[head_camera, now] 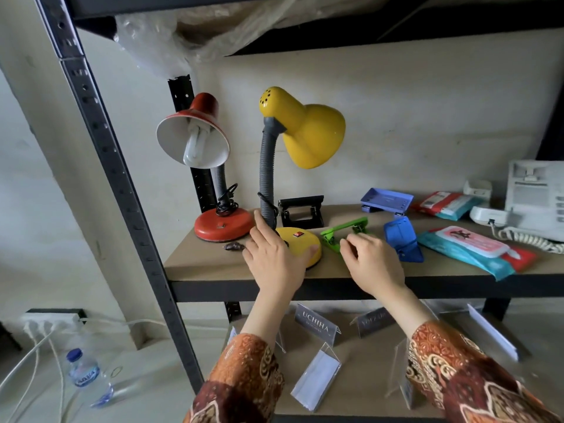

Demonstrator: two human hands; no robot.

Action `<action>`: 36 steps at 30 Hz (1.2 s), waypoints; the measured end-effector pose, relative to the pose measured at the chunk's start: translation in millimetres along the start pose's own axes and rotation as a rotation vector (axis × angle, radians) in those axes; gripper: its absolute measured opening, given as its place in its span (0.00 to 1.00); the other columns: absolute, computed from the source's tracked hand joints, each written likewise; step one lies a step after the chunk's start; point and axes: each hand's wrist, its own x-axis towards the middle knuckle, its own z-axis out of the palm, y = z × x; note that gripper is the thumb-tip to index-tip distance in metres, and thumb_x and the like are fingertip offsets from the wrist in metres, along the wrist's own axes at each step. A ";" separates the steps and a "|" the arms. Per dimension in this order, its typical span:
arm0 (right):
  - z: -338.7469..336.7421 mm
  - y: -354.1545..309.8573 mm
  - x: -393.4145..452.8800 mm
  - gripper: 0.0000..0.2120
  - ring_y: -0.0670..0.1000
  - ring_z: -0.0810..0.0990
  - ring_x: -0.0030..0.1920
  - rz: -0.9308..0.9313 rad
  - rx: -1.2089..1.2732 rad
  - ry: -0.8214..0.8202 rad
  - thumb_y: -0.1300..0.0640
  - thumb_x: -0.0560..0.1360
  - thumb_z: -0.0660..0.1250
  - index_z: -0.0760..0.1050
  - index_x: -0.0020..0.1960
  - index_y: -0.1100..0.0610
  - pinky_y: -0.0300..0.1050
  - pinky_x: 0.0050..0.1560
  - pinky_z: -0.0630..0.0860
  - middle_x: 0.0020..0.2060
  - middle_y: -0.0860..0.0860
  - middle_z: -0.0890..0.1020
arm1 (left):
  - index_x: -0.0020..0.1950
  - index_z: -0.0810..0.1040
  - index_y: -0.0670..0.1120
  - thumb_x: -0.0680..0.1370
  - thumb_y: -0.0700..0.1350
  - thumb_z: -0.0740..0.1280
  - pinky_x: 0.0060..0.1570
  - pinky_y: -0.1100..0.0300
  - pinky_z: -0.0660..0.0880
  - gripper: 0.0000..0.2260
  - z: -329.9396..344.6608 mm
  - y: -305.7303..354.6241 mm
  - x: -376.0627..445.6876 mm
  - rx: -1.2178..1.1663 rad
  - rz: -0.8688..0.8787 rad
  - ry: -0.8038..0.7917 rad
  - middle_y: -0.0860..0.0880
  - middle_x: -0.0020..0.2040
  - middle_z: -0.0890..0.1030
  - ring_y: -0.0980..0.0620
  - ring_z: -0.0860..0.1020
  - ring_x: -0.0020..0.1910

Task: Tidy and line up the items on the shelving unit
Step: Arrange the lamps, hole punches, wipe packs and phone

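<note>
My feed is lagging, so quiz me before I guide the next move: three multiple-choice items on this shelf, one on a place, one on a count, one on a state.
1. Where is the green hole punch?
A. Between the yellow lamp base and the blue hole punch
B. Behind the red lamp
C. On the lower shelf

2. How many desk lamps stand on the shelf?
A. One
B. Two
C. Three

3. What is the left hand doing?
A. Hanging idle
B. Gripping a bottle
C. Resting on the yellow lamp base

Answers: 1 A, it lies between those two. 2 B, the red lamp and the yellow one. 3 C, its fingers and thumb lie on the base; the right hand is at the green punch.
</note>
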 end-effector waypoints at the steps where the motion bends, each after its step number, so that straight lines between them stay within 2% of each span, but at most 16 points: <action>1: 1.6 0.4 -0.6 0.14 0.46 0.67 0.29 0.017 0.013 -0.010 0.56 0.77 0.64 0.68 0.33 0.52 0.31 0.28 0.49 0.29 0.44 0.67 | 0.77 0.51 0.38 0.63 0.66 0.73 0.58 0.48 0.68 0.56 0.8 -2.2 2.8 -0.012 0.015 -0.024 0.41 0.63 0.71 0.39 0.72 0.60; 6: 2.1 -0.6 -2.2 0.15 0.38 0.61 0.26 0.051 0.052 -0.008 0.57 0.77 0.64 0.64 0.34 0.50 0.31 0.27 0.51 0.28 0.43 0.66 | 0.76 0.51 0.39 0.64 0.63 0.75 0.62 0.48 0.68 0.54 -7.6 -20.5 21.5 -0.127 0.144 -0.159 0.41 0.67 0.70 0.40 0.70 0.64; 10: 6.3 2.5 -2.6 0.14 0.43 0.65 0.26 0.047 0.051 -0.012 0.56 0.77 0.64 0.67 0.33 0.52 0.32 0.26 0.52 0.27 0.44 0.67 | 0.75 0.50 0.39 0.65 0.62 0.75 0.61 0.49 0.70 0.52 -15.8 -24.8 26.6 -0.135 0.197 -0.249 0.41 0.69 0.68 0.41 0.71 0.65; 15: 7.4 4.0 -3.0 0.13 0.44 0.66 0.26 0.037 0.044 0.010 0.57 0.77 0.64 0.70 0.34 0.54 0.31 0.26 0.52 0.27 0.44 0.68 | 0.69 0.56 0.41 0.63 0.61 0.77 0.51 0.54 0.72 0.46 -20.1 -29.9 31.4 -0.224 0.255 -0.334 0.45 0.61 0.72 0.45 0.73 0.57; 18: 6.6 3.9 -2.7 0.14 0.44 0.65 0.25 0.033 0.064 0.014 0.57 0.77 0.64 0.69 0.33 0.53 0.31 0.27 0.52 0.27 0.44 0.67 | 0.63 0.59 0.45 0.62 0.57 0.79 0.47 0.58 0.70 0.41 -23.0 -34.9 41.9 -0.317 0.250 -0.464 0.48 0.55 0.72 0.49 0.73 0.52; 21: 6.5 3.9 -3.1 0.14 0.44 0.65 0.25 0.041 0.074 0.020 0.57 0.77 0.63 0.68 0.33 0.53 0.31 0.26 0.52 0.27 0.44 0.67 | 0.62 0.58 0.48 0.62 0.54 0.80 0.56 0.54 0.74 0.40 -26.4 -42.7 54.2 -0.384 0.238 -0.587 0.46 0.58 0.72 0.47 0.73 0.58; 25: 6.8 5.4 -4.3 0.14 0.44 0.65 0.25 0.040 0.076 0.019 0.57 0.77 0.63 0.68 0.33 0.53 0.32 0.26 0.53 0.27 0.44 0.67 | 0.73 0.56 0.49 0.63 0.53 0.80 0.68 0.53 0.66 0.47 -32.2 -58.3 64.3 -0.427 0.177 -0.691 0.51 0.67 0.68 0.51 0.67 0.68; 27: 7.4 6.4 -4.3 0.14 0.45 0.66 0.26 0.040 0.078 0.022 0.56 0.77 0.63 0.68 0.33 0.53 0.32 0.25 0.54 0.27 0.44 0.67 | 0.77 0.54 0.49 0.65 0.55 0.79 0.71 0.49 0.62 0.48 -34.7 -63.2 56.1 -0.338 0.104 -0.640 0.48 0.72 0.64 0.47 0.62 0.72; 28: 7.9 6.7 -4.4 0.14 0.45 0.66 0.26 0.045 0.077 0.025 0.56 0.77 0.63 0.69 0.33 0.53 0.32 0.25 0.55 0.27 0.44 0.68 | 0.76 0.56 0.48 0.67 0.54 0.77 0.70 0.49 0.63 0.45 -34.1 -61.0 44.3 -0.300 0.057 -0.529 0.46 0.71 0.64 0.45 0.63 0.71; 29: 8.8 6.6 -4.3 0.13 0.45 0.67 0.26 0.050 0.077 0.030 0.56 0.77 0.63 0.69 0.33 0.54 0.33 0.24 0.56 0.27 0.45 0.68 | 0.74 0.61 0.46 0.69 0.52 0.76 0.66 0.49 0.66 0.39 -32.0 -54.5 27.6 -0.273 0.039 -0.367 0.44 0.68 0.67 0.42 0.66 0.67; 31: 9.2 6.2 -4.2 0.13 0.46 0.69 0.26 0.054 0.076 0.040 0.56 0.78 0.62 0.71 0.34 0.55 0.34 0.24 0.59 0.28 0.45 0.70 | 0.63 0.71 0.43 0.72 0.51 0.71 0.55 0.49 0.70 0.23 -25.4 -31.5 -5.7 -0.184 0.145 -0.055 0.42 0.57 0.73 0.40 0.72 0.57; 32: 8.8 5.8 -4.2 0.13 0.45 0.69 0.26 0.052 0.077 0.044 0.55 0.78 0.62 0.72 0.35 0.55 0.33 0.24 0.59 0.28 0.45 0.70 | 0.57 0.74 0.43 0.72 0.53 0.68 0.51 0.51 0.71 0.19 -17.6 -20.2 -15.7 -0.123 0.223 0.013 0.43 0.53 0.75 0.40 0.74 0.52; 34: 7.3 5.0 -4.4 0.12 0.45 0.69 0.26 0.050 0.085 0.043 0.55 0.78 0.62 0.72 0.36 0.55 0.32 0.25 0.57 0.29 0.45 0.70 | 0.49 0.76 0.44 0.71 0.58 0.63 0.45 0.53 0.71 0.19 -1.4 -2.4 -22.4 0.036 0.329 0.038 0.45 0.46 0.78 0.42 0.75 0.46; 36: 6.4 4.1 -5.3 0.12 0.44 0.69 0.27 0.055 0.085 0.032 0.55 0.78 0.62 0.72 0.36 0.55 0.30 0.26 0.55 0.29 0.44 0.70 | 0.43 0.78 0.44 0.71 0.63 0.60 0.43 0.54 0.72 0.22 8.0 9.4 -15.8 0.190 0.345 -0.041 0.44 0.41 0.79 0.42 0.76 0.42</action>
